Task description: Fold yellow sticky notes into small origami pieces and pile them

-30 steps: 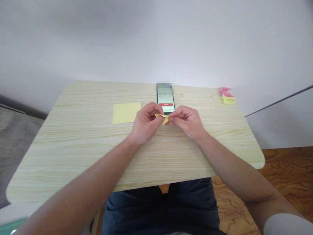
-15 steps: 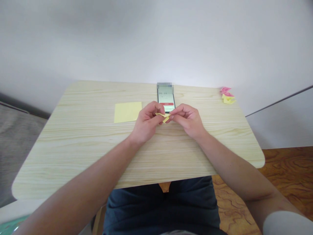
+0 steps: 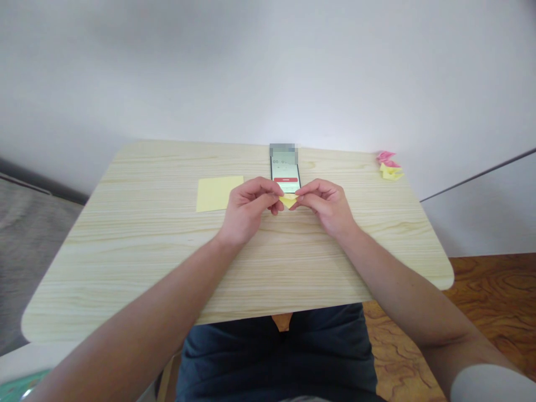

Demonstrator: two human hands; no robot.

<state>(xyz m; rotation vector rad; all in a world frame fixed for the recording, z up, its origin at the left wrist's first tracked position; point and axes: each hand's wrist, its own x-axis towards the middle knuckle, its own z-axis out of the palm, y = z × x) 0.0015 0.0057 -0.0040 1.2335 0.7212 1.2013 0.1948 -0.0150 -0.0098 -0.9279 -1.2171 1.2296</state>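
Between my two hands is a small folded piece of yellow paper (image 3: 288, 201), its lower part coming to a point. My left hand (image 3: 250, 206) pinches its left end between thumb and forefinger. At the right end, the thumb and fingertips of my right hand (image 3: 324, 204) are closed on the paper too. Both hands are held above the table, just in front of a phone (image 3: 286, 172). Left of my left hand lies a flat yellow sheet or pad (image 3: 215, 194), partly covered by that hand.
The wood-patterned table (image 3: 146, 251) meets a white wall (image 3: 268, 72) at the back. Near its far right corner sit a pink folded paper (image 3: 387, 159) and a yellow folded paper (image 3: 391, 172). The phone lies screen up with a red bar on its display.
The yellow paper has been turned and now shows a symmetric, downward-pointing shape between the fingers. My left hand has shifted slightly left, and both hands have regripped the ends.
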